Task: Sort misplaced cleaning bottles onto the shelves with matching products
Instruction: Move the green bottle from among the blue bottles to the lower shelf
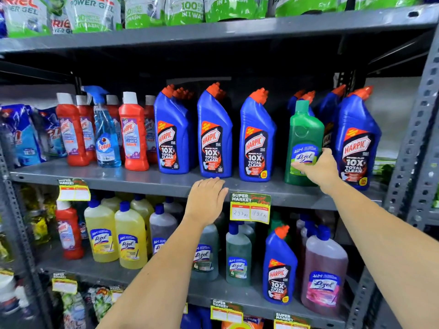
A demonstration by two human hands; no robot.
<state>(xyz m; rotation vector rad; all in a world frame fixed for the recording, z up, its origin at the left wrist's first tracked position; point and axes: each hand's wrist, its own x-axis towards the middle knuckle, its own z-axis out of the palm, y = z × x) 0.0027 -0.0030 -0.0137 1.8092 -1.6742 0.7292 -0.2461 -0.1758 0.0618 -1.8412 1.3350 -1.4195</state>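
A green Lizol bottle (305,136) stands on the middle shelf (147,182) among blue Harpic bottles (213,136). My right hand (318,168) wraps around its lower part, fingers over the label. My left hand (205,200) lies flat on the shelf's front edge, fingers together, holding nothing. On the lower shelf (213,295) a blue Harpic bottle (279,267) stands among Lizol bottles: yellow ones (116,236), green ones (237,255) and a pink one (324,271). A red Harpic bottle (69,231) stands at that shelf's left. A blue Colin spray bottle (105,131) stands among red Harpic bathroom cleaners (133,131).
Green and white Ariel pouches (95,13) line the top shelf. Blue detergent packs (26,136) fill the middle shelf's left end. A price tag (250,207) hangs from the middle shelf's edge. A perforated grey upright (413,138) bounds the right side.
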